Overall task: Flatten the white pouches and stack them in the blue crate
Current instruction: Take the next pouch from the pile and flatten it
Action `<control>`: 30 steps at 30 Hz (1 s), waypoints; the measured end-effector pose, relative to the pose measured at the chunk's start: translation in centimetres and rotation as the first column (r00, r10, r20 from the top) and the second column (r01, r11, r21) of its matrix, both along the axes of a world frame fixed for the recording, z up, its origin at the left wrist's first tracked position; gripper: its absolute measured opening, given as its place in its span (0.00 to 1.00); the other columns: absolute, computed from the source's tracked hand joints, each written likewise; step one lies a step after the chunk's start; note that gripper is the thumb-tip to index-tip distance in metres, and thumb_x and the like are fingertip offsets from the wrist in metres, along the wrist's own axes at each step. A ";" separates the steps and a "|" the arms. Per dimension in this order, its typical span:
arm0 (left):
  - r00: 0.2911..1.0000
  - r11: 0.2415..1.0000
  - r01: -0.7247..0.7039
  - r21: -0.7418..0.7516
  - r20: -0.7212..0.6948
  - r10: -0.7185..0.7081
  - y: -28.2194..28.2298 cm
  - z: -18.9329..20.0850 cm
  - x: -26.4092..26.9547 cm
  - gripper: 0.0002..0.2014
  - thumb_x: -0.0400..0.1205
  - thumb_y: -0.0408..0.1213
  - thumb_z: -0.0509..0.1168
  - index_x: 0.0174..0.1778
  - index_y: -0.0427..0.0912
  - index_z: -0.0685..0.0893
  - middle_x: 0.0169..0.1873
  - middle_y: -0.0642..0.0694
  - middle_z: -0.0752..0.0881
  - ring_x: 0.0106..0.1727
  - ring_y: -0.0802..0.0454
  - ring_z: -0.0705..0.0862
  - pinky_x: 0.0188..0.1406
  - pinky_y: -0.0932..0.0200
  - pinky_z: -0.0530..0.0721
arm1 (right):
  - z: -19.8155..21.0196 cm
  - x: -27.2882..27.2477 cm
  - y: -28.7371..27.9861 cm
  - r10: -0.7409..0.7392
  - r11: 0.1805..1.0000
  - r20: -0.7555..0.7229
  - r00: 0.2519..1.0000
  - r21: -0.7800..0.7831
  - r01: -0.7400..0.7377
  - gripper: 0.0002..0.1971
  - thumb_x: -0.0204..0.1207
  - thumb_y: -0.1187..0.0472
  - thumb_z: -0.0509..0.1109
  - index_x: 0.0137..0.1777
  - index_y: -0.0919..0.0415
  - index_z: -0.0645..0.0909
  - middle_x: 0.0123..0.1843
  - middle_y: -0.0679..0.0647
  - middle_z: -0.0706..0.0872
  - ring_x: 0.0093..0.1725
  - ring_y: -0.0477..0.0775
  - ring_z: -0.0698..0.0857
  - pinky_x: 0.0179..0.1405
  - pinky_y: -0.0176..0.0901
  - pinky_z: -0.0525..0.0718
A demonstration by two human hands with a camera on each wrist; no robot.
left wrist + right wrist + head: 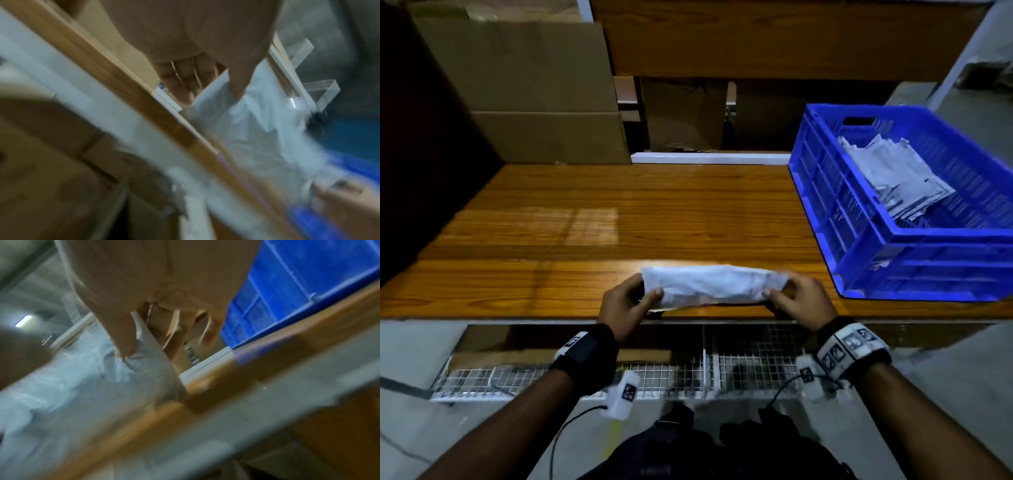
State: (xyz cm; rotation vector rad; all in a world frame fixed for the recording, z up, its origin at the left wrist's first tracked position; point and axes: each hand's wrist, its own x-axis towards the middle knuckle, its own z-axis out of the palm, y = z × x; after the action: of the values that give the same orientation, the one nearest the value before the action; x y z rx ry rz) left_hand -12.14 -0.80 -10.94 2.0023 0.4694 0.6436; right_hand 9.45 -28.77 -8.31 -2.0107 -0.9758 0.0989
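At table front edge: crumpled white plastic pouch [714, 283] stretched sideways between both hands, just above the near edge of the brown wood-grain table [585, 219]
Left hand [625, 301]: thumb on top, fingers curled under, clamped on pouch's left end
Right hand [799, 296]: same pinch on the right end, thumb over, fingers behind
Crate: blue slatted plastic crate [859, 246] on the table's right side, apart from the hands; stack of flat white pouches [893, 178] inside, leaning toward its far right
Stage: looks like flattening underway, this pouch not yet stacked
Risk: pouch reads wrinkled and bunched; stacked like this it would likely sit lumpy and tip the slanted pile
Risk 2: slick film could slip from thumb pinches if pulled hard
Hard to see: wrist views badly smeared; pouch contents, if any, unclear; crate's right side cut off
Background: tan cardboard sheets [527, 85] standing behind the table
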 end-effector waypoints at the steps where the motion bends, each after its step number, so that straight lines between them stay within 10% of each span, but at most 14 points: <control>1: 0.998 0.997 -0.060 -0.052 0.004 0.061 -0.2 0.2 0.9 0.18 0.73 0.62 0.70 0.48 0.53 0.87 0.37 0.48 0.90 0.37 0.55 0.85 0.40 0.52 0.84 | 0.6 0.5 0.5 0.014 0.999 -0.157 0.987 0.031 -0.009 0.14 0.76 0.59 0.77 0.61 0.56 0.83 0.51 0.47 0.90 0.52 0.47 0.89 0.47 0.37 0.85; 5: 0.940 0.978 -0.204 0.047 -0.270 0.209 0.1 0.7 4.2 0.22 0.77 0.55 0.72 0.63 0.50 0.82 0.31 0.51 0.87 0.36 0.51 0.85 0.34 0.57 0.77 | -0.2 3.0 2.5 -0.153 0.982 -0.366 0.918 -0.163 0.099 0.25 0.76 0.54 0.76 0.69 0.57 0.72 0.48 0.51 0.88 0.45 0.49 0.88 0.35 0.36 0.80; 8: 0.805 0.937 -0.177 0.301 -0.503 0.314 0.4 0.7 4.6 0.29 0.80 0.58 0.66 0.75 0.50 0.70 0.47 0.47 0.89 0.51 0.40 0.86 0.40 0.53 0.77 | -0.5 2.7 3.3 -0.311 0.870 -0.054 0.949 -0.419 0.261 0.25 0.77 0.45 0.72 0.68 0.58 0.73 0.47 0.52 0.86 0.47 0.55 0.84 0.41 0.46 0.79; 13: 0.928 0.714 -0.032 0.700 -0.245 0.282 -1.4 0.9 5.4 0.22 0.79 0.47 0.66 0.67 0.43 0.78 0.56 0.41 0.82 0.58 0.39 0.78 0.50 0.47 0.76 | 0.2 -1.5 6.4 -0.169 0.845 0.465 0.869 -0.385 0.370 0.16 0.81 0.47 0.63 0.63 0.55 0.77 0.61 0.54 0.81 0.63 0.60 0.77 0.60 0.56 0.77; 19: 0.875 0.692 0.348 0.632 -0.484 0.002 -3.1 -0.8 8.9 0.32 0.82 0.54 0.42 0.80 0.47 0.70 0.78 0.47 0.73 0.81 0.45 0.67 0.74 0.49 0.67 | -3.8 -4.7 11.3 0.091 0.797 0.337 0.937 -0.589 0.134 0.28 0.85 0.46 0.47 0.83 0.54 0.62 0.84 0.51 0.65 0.84 0.53 0.59 0.82 0.58 0.51; 30: 0.811 0.651 0.384 0.655 -0.576 0.102 -3.4 -2.1 8.7 0.30 0.84 0.52 0.42 0.84 0.47 0.62 0.82 0.48 0.65 0.84 0.45 0.59 0.79 0.47 0.59 | -5.6 -4.8 11.3 0.104 0.844 0.458 0.883 -0.510 0.165 0.28 0.82 0.48 0.54 0.80 0.59 0.70 0.79 0.56 0.74 0.80 0.58 0.70 0.81 0.63 0.58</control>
State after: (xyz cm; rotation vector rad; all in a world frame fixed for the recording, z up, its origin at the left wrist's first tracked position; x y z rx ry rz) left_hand -3.45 -4.22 -13.01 3.0419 0.4000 0.0706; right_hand 4.69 -17.50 -13.88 -2.6485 -1.3280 -0.1667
